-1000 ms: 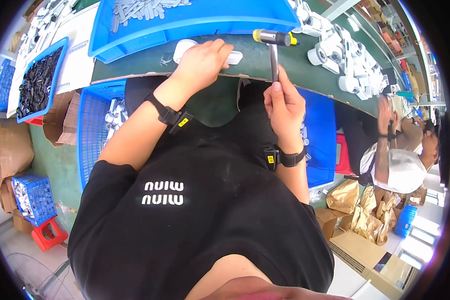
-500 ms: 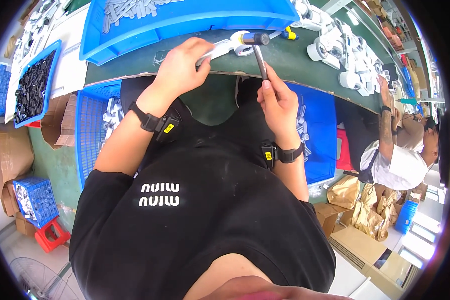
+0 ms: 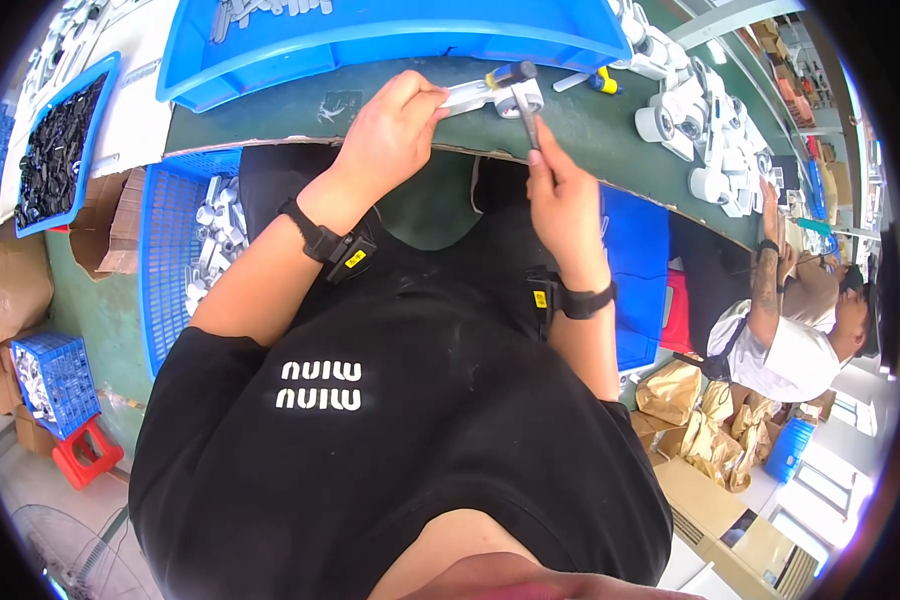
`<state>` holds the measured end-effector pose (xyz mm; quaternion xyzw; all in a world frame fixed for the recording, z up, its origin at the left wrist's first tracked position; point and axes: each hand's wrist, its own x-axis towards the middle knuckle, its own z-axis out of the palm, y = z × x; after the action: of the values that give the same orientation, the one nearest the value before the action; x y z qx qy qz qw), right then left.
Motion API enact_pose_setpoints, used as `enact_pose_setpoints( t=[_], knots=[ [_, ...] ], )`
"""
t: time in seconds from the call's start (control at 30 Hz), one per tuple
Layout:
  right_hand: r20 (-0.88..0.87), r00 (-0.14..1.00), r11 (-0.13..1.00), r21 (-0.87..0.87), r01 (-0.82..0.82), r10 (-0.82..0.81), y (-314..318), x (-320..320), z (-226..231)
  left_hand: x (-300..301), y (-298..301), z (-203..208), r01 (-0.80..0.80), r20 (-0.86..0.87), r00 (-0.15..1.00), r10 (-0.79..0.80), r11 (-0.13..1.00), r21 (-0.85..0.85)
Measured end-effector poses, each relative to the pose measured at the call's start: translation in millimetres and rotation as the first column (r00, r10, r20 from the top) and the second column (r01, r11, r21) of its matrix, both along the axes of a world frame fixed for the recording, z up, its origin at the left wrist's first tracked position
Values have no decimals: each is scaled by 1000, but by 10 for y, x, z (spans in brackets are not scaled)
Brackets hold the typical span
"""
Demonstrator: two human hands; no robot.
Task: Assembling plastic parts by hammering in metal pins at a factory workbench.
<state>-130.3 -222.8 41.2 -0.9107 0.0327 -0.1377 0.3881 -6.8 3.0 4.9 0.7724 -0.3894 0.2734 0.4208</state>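
My left hand (image 3: 395,130) is closed on the flat end of a white bracket-like part (image 3: 467,97), which ends in a round ring on the right. In my right hand (image 3: 565,205) is the metal handle of a small hammer (image 3: 511,75) with a yellow and black head. The hammer head lies over the ring end of the part; whether the two touch I cannot tell. Both hands are above the near edge of the green workbench (image 3: 270,125). To the right of the ring lies a tool with a yellow and black handle (image 3: 604,82), probably a screwdriver.
A large blue tray (image 3: 400,50) with grey strips stands behind my hands. White assembled parts (image 3: 705,120) crowd the bench at right, near a co-worker in white (image 3: 775,350). At left are a blue tray of black pieces (image 3: 62,150) and a blue crate (image 3: 170,270) holding white parts.
My left hand and the white part have shifted right, so the ring shows more beneath the hammer head. The hammer has tilted slightly in my right hand. The whole view has shifted a little.
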Motion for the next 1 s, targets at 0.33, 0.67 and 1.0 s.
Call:
enact_pose_setpoints(
  t=[0.33, 0.67, 1.0],
  knots=[
    [7, 1000, 1000, 5, 0, 0, 58, 28, 109, 18, -5, -44, -11, 13, 1000, 11, 999, -30],
    [-83, 996, 999, -44, 21, -25, 137, 44, 245, 14, 18, -69, -21, -25, 999, 21, 1000, -17],
    [157, 976, 957, -270, -107, 154, 144, -12, 74, 2, 88, -24, -19, -265, 964, -8, 995, -99]
  ],
)
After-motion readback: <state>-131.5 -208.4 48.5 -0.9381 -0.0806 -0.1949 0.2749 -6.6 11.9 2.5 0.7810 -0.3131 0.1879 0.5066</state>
